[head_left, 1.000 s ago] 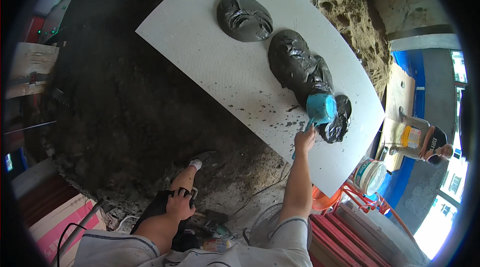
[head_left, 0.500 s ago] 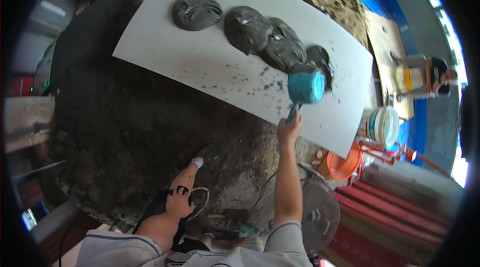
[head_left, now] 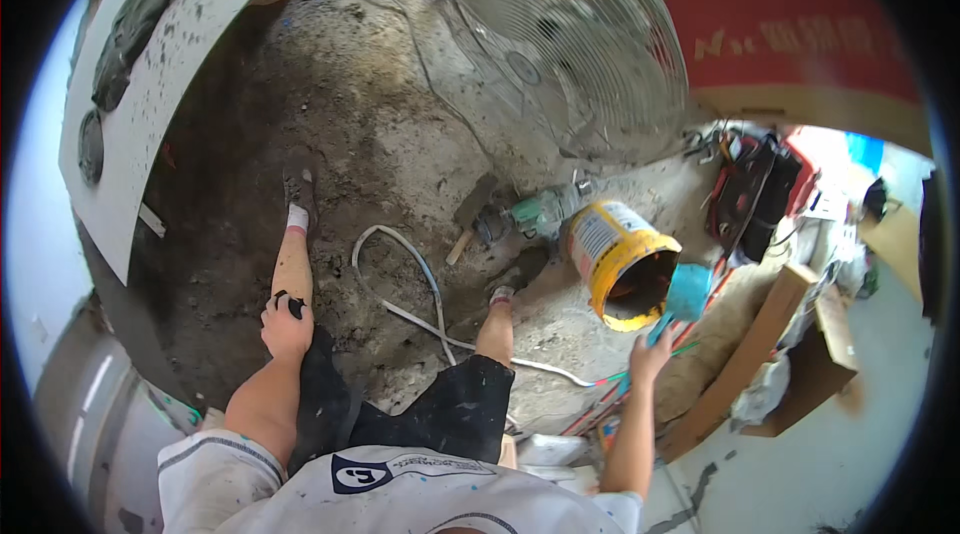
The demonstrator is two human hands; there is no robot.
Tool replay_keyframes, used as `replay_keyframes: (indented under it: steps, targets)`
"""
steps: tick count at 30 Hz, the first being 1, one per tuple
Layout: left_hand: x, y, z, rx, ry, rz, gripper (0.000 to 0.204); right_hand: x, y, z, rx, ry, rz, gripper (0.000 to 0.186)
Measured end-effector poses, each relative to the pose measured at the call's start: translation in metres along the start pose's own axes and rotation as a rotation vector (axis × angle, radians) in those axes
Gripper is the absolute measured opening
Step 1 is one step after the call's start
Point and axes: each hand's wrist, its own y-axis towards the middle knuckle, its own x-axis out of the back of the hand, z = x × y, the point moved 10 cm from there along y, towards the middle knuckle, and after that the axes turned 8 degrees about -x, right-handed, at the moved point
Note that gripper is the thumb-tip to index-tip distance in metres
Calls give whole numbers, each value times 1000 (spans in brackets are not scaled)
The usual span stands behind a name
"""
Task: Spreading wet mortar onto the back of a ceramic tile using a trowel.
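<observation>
My right hand (head_left: pixel 650 358) is closed round the handle of a blue-green dipper (head_left: pixel 689 292), whose cup sits at the mouth of a bucket (head_left: pixel 598 244). The bucket has a yellow rim and a printed side, and it leans with its dark inside toward my right hand. Whether the dipper holds anything cannot be seen. Beside my left knee, my left hand (head_left: pixel 287 331) has its fingers bent, with a small black thing between them that I cannot make out. Dark grey mortar mounds (head_left: pixel 130 29) lie on a white board (head_left: pixel 190 59) at the far left.
A large round fan (head_left: pixel 560 44) stands ahead, with a red and tan carton (head_left: pixel 790 34) beyond it. A pale hose (head_left: pixel 400 239) loops between my feet. A green bottle (head_left: pixel 540 214) lies left of the bucket. Tool bag (head_left: pixel 750 194) and open cardboard box (head_left: pixel 815 364) are at right.
The view has turned right, away from the board. My right hand has brought the dipper from over the mortar to the bucket's mouth. My left hand stays by the knee.
</observation>
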Motion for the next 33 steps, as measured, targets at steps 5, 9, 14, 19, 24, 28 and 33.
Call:
replay_keyframes:
  steps: [5,9,14,19,24,28,33]
  targets:
    - [-22,-17,-1,32,119,-34,55,-26,49,11,194,-143,-223,34]
    - [-44,-16,-7,4,149,-46,55,-203,-19,72,43,658,160,24]
    - [-72,-10,-15,-84,144,-96,53,-557,-153,144,-286,433,766,42]
    - [-98,-1,-22,-196,134,-55,53,-691,-153,152,-588,285,636,59]
    - [-99,-3,9,-161,139,-22,54,-635,-192,226,-346,353,572,50]
    - [-75,-3,20,-138,79,-60,54,-471,-208,261,-142,556,437,41]
    - [-11,-5,70,-29,-121,-100,55,-265,-235,367,142,420,612,49]
